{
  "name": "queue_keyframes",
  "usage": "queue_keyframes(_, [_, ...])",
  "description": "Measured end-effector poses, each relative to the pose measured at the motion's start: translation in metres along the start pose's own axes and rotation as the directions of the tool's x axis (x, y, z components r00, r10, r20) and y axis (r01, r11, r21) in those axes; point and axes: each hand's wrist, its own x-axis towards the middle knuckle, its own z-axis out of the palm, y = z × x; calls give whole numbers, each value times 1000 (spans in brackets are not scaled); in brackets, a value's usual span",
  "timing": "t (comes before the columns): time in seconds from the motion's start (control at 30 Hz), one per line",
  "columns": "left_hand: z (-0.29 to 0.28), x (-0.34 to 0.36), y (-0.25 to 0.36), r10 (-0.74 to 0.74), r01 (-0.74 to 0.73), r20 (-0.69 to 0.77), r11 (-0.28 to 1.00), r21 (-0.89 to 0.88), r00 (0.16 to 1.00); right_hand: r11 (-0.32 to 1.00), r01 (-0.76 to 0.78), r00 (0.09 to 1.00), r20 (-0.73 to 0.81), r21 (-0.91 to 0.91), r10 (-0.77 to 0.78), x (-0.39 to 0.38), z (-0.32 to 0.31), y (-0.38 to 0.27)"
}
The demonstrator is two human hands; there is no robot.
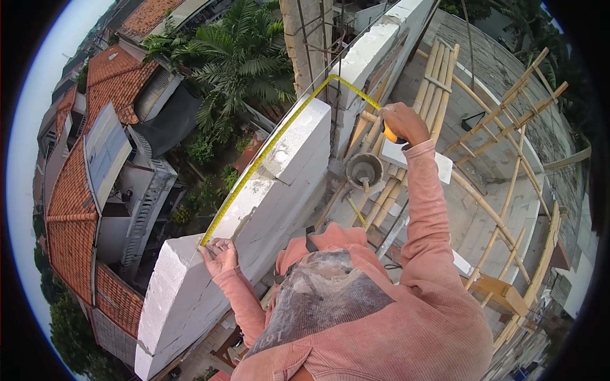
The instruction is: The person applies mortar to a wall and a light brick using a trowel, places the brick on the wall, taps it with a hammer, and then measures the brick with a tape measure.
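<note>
My right hand (406,124) is wrapped round the yellow case of a tape measure (390,133), held out over the bamboo platform. From it the yellow blade (270,152) runs up to a sharp bend near the concrete column, then down along the top of the white block wall (254,197). At the blade's near end my left hand (220,255) pinches the tip between thumb and fingers. That end sits beside a white block (166,273) standing higher than the course where the blade lies.
A bucket (364,170) stands on bamboo poles (435,86) inside the wall, near a loose white block (438,166). Bamboo scaffolding (502,222) crosses the right side. A concrete column (307,44) with steel bars rises ahead. Beyond the wall are trees and tiled roofs (70,203) far below.
</note>
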Motion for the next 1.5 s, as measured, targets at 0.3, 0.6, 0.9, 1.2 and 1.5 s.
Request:
queue_keyframes(0.3, [11,-4,-3,-45,42,-108,999,-31,993,998,-57,998,-1,-34,57,1,-6,-2])
queue_keyframes(0.6, [9,-1,4,-60,60,-84,998,-4,995,997,-48,999,-1,-55,48,4,0,6])
queue_keyframes(0.9, [11,-5,6,-42,43,-94,999,11,995,996,-88,995,-48,7,88,-24,-12,-21])
queue_keyframes(1.2, [15,-4,6,-46,48,-118,999,13,992,997,-74,994,-75,34,77,-38,-11,-27])
queue_keyframes(1.5, [11,-1,9,-53,54,-110,998,12,993,999,-31,996,-82,45,35,-31,-1,-18])
